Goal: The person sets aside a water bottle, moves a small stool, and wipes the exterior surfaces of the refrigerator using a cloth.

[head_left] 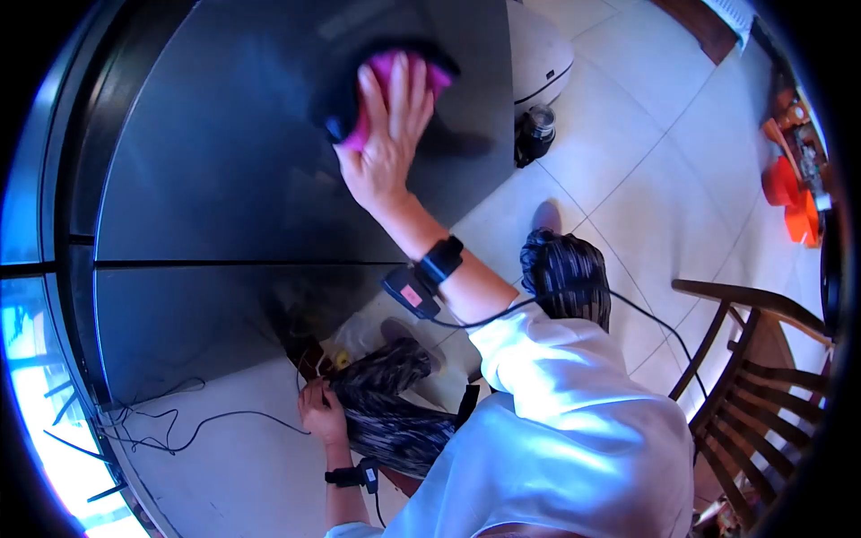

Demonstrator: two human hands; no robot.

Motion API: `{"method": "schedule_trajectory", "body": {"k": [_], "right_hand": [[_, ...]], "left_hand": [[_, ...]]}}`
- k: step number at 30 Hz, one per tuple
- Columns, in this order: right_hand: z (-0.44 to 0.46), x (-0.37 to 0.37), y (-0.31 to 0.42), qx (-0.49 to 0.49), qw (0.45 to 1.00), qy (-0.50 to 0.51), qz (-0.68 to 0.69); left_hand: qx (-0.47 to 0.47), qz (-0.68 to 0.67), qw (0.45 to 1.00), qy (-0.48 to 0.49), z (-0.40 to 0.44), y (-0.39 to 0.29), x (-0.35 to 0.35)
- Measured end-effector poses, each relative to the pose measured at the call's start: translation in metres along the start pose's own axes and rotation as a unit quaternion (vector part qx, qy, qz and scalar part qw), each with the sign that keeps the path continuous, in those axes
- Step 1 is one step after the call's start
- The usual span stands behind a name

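My right hand (390, 134) presses a pink and black cloth (395, 76) against a large, dark, glossy panel (233, 134). Its fingers lie extended over the cloth, the thumb on the left side, and the cloth's dark edges are blurred. A thin seam divides this panel from a second dark panel (197, 323) below it. My left hand (321, 411) is low, beside my knee in patterned trousers (386, 412). The fingers there are curled in by a small brown object (310, 357); what they hold, if anything, is hidden.
Loose black cables (170, 439) lie on a pale surface at lower left. A wooden chair (762, 386) stands at right. A dark jar-like container (536, 134) and a white rounded object (543, 58) sit beyond the panel. Orange items (798, 215) line the far right of the tiled floor (646, 143).
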State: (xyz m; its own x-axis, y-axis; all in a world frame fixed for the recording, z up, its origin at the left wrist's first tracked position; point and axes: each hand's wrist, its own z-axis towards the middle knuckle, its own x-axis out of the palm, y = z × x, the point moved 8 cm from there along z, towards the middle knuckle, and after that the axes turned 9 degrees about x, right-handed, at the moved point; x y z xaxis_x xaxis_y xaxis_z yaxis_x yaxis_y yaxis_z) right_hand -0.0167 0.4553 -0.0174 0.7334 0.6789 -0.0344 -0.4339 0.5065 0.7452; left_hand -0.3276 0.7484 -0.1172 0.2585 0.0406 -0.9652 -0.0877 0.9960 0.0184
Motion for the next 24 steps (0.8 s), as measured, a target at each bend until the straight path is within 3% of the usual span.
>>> {"method": "schedule_trajectory", "body": {"k": [3, 6, 8, 10, 12, 16, 19, 24], "right_hand": [[-0.074, 0.004, -0.068, 0.116, 0.993, -0.012, 0.012], [-0.123, 0.001, -0.105, 0.292, 0.955, 0.019, 0.052], [-0.126, 0.003, -0.104, 0.318, 0.945, 0.015, 0.075], [-0.093, 0.0, -0.079, 0.319, 0.94, 0.007, 0.121], [-0.037, -0.002, -0.028, 0.18, 0.981, 0.023, 0.068], [0.053, -0.014, 0.063, -0.02, 0.998, -0.018, 0.052], [0.048, -0.007, 0.063, -0.02, 0.995, 0.05, 0.088], [-0.066, 0.01, -0.049, 0.095, 0.995, 0.014, 0.006]], "left_hand": [[-0.018, -0.004, 1.0, 0.02, 0.001, 0.003, 0.002], [-0.035, -0.009, 0.999, 0.018, 0.003, 0.002, 0.001], [-0.034, -0.005, 0.999, 0.014, 0.002, 0.004, 0.001], [-0.033, 0.001, 0.999, 0.024, -0.002, 0.004, 0.002], [-0.022, 0.007, 1.0, 0.018, 0.001, -0.001, -0.003], [-0.012, 0.004, 0.999, 0.033, -0.002, 0.001, 0.002], [-0.006, 0.002, 1.0, 0.028, 0.0, 0.0, 0.001], [-0.01, -0.019, 0.999, 0.035, 0.007, -0.007, 0.0]]}}
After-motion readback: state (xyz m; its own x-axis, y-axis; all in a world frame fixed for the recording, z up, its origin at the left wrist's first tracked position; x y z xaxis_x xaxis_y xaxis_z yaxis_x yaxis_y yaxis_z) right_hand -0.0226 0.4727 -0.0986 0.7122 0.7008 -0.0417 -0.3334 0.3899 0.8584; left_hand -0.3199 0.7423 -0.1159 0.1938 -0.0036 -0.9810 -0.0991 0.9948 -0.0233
